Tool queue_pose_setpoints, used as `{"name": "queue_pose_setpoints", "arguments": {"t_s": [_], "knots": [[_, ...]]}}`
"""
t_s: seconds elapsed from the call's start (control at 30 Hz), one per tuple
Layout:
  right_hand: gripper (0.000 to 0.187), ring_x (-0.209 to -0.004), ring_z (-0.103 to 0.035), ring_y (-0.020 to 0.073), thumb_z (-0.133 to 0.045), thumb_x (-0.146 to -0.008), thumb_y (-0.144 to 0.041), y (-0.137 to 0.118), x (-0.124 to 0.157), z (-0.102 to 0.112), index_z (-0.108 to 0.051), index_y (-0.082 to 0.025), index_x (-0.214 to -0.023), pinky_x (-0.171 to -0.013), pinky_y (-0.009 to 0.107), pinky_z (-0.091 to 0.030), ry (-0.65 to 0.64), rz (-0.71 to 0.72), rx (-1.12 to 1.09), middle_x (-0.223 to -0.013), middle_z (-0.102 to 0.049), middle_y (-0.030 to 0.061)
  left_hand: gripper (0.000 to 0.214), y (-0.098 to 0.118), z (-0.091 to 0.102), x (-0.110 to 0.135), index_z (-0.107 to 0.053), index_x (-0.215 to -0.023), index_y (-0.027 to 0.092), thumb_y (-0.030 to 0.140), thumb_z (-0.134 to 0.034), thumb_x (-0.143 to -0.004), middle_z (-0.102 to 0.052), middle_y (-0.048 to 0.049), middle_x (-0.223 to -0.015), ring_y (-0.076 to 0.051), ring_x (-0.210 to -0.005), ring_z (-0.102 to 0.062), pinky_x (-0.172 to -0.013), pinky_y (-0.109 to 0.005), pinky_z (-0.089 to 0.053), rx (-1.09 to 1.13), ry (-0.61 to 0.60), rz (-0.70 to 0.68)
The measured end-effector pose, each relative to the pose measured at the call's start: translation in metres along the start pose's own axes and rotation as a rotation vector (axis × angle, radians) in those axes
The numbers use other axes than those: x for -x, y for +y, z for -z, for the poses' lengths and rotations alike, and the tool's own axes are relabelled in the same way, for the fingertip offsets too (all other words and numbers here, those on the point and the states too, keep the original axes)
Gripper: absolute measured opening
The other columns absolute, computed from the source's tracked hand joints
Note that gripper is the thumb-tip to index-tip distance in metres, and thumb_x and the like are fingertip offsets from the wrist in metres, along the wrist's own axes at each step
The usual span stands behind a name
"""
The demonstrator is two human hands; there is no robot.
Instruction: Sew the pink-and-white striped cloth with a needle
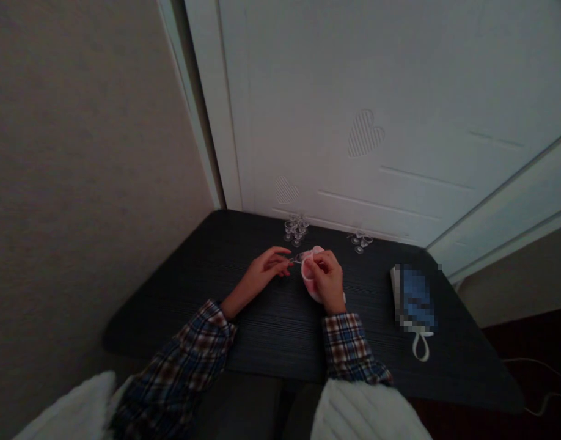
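Over the dark table [271, 342], my left hand [266, 267] pinches the thin stem of a small clear stemmed glass [300, 257] with its fingertips. The glass lies tilted sideways, its bowl toward the right. My right hand [327, 280] grips a pink cloth with a pale edge [310, 288], bunched beneath the fingers and thumb. The cloth meets the bowl of the glass; how far it reaches inside cannot be made out. Behind my hands, several similar small glasses [296, 228] stand close together at the table's back edge.
Farther right along the back edge is a smaller cluster of clear glasses [360, 241]. A blurred blue and white item [417, 297] with a white loop lies at the right side. A white panel with heart reliefs [365, 133] rises behind the table; a wall [97, 146] borders the left.
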State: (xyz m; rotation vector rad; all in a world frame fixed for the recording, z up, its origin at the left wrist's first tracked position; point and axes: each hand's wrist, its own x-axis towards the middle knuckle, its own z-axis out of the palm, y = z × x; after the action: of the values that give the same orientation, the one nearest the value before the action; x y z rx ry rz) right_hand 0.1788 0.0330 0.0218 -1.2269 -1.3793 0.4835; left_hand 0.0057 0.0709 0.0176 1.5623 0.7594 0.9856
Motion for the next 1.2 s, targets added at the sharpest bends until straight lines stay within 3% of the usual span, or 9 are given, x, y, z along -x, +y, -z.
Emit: {"name": "queue_pose_setpoints", "arguments": {"t_s": [0.1,0.2,0.4,0.57,0.67,0.83,0.9,1.07,1.2], "knots": [[0.012,-0.077,-0.050,0.0144,-0.057,-0.076,-0.029,-0.002,0.000,-0.001,-0.061,-0.018,-0.071,-0.069,0.027,-0.040,0.010,0.016,0.006,-0.080,-0.051,0.0017,0.035,0.000,-0.001,0.001,-0.053,-0.102,0.017,0.025,-0.064,-0.069,-0.062,-0.0055,-0.094,-0.016,-0.079,-0.060,-0.074,-0.030,-0.047,-0.031,0.016,-0.015],[0.008,-0.077,-0.050,0.0148,-0.058,-0.076,-0.025,-0.010,0.002,-0.002,-0.061,-0.019,-0.072,-0.071,0.028,-0.040,0.008,0.063,-0.003,-0.078,-0.051,0.0012,0.028,0.003,0.000,0.002,-0.055,-0.100,0.018,0.025,-0.059,-0.074,-0.062,-0.0048,-0.091,-0.015,-0.074,-0.061,-0.072,-0.030,-0.047,-0.073,0.021,-0.027],[0.009,-0.079,-0.049,0.0164,-0.053,-0.080,-0.019,-0.022,0.008,-0.003,-0.060,-0.020,-0.076,-0.071,0.030,-0.040,-0.026,0.162,0.072,-0.079,-0.050,0.0027,0.033,0.012,0.000,0.005,-0.052,-0.112,0.018,0.029,-0.051,-0.080,-0.064,-0.0035,-0.081,-0.015,-0.066,-0.060,-0.067,-0.028,-0.046,-0.130,0.044,-0.037],[0.008,-0.079,-0.048,0.0170,-0.053,-0.080,-0.020,-0.020,0.012,-0.003,-0.061,-0.021,-0.081,-0.072,0.032,-0.040,-0.016,0.213,0.154,-0.080,-0.051,0.0030,0.034,0.015,-0.001,0.006,-0.052,-0.112,0.016,0.033,-0.046,-0.084,-0.062,-0.0012,-0.065,-0.015,-0.062,-0.060,-0.066,-0.027,-0.045,-0.103,0.020,-0.009],[0.008,-0.078,-0.048,0.0164,-0.054,-0.080,-0.019,-0.019,0.012,-0.003,-0.061,-0.021,-0.081,-0.073,0.032,-0.040,-0.015,0.236,0.160,-0.080,-0.051,0.0026,0.032,0.012,-0.002,0.006,-0.052,-0.107,0.015,0.036,-0.043,-0.085,-0.063,-0.0025,-0.068,-0.014,-0.058,-0.059,-0.060,-0.026,-0.045,0.001,-0.005,0.021],[0.008,-0.077,-0.049,0.0166,-0.052,-0.080,-0.021,-0.020,0.010,-0.001,-0.059,-0.020,-0.075,-0.071,0.031,-0.040,-0.030,0.187,0.121,-0.077,-0.050,0.0027,0.036,0.003,0.001,0.005,-0.052,-0.091,0.011,0.044,-0.038,-0.086,-0.058,-0.0019,-0.057,-0.011,-0.043,-0.051,-0.042,-0.021,-0.037,0.130,-0.043,0.120],[0.010,-0.076,-0.049,0.0165,-0.052,-0.080,-0.021,-0.021,0.010,-0.001,-0.058,-0.020,-0.072,-0.071,0.031,-0.040,-0.036,0.169,0.115,-0.076,-0.050,0.0025,0.037,0.002,0.002,0.003,-0.054,-0.090,0.010,0.044,-0.039,-0.085,-0.057,-0.0027,-0.059,-0.010,-0.044,-0.051,-0.043,-0.020,-0.038,0.139,-0.039,0.122],[0.011,-0.071,-0.047,0.0150,-0.051,-0.081,-0.022,-0.019,0.009,-0.004,-0.057,-0.020,-0.073,-0.066,0.029,-0.039,0.016,0.130,0.107,-0.074,-0.048,0.0015,0.039,0.008,-0.001,0.001,-0.046,-0.113,0.015,0.034,-0.053,-0.079,-0.060,-0.0043,-0.078,-0.010,-0.055,-0.054,-0.049,-0.021,-0.042,0.168,-0.039,0.052],[0.010,-0.070,-0.047,0.0141,-0.053,-0.079,-0.022,-0.018,0.008,-0.004,-0.058,-0.019,-0.072,-0.066,0.028,-0.038,0.041,0.098,0.075,-0.074,-0.048,0.0008,0.031,0.011,-0.003,0.003,-0.049,-0.102,0.017,0.028,-0.059,-0.075,-0.061,-0.0028,-0.078,-0.010,-0.055,-0.054,-0.052,-0.023,-0.043,0.131,-0.010,0.003]]}}
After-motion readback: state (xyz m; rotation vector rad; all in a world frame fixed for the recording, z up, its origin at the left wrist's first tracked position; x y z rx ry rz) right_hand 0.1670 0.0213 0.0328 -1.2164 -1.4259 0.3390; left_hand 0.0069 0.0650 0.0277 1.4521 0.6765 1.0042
